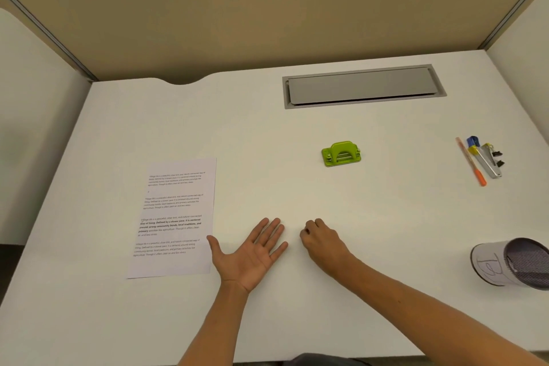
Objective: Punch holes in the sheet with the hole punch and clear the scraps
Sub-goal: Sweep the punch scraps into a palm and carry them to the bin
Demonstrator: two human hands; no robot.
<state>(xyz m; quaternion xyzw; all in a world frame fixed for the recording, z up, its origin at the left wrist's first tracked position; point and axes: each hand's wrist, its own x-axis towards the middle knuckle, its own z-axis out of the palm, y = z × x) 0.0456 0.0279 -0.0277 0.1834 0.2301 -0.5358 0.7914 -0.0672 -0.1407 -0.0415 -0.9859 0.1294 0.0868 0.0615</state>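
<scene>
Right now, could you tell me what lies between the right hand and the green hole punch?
Nothing: the head view shows only bare white desk between the right hand and green hole punch.

One printed sheet (175, 217); one green hole punch (341, 153); one mesh cup (514, 262); one orange pen (471, 161); two hands (252, 249).

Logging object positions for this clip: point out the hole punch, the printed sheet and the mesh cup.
hole punch (341, 153), head view, green lever top
printed sheet (175, 211), head view, middle of page
mesh cup (490, 264), head view, white outer wall

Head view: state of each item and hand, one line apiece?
Sheet: flat, printed side up.
Hole punch: upright, untouched.
Left hand: palm up, open, empty.
Right hand: knuckles up, fingers curled.
Mesh cup: lying sideways.
Desk hatch: lid closed.
</scene>
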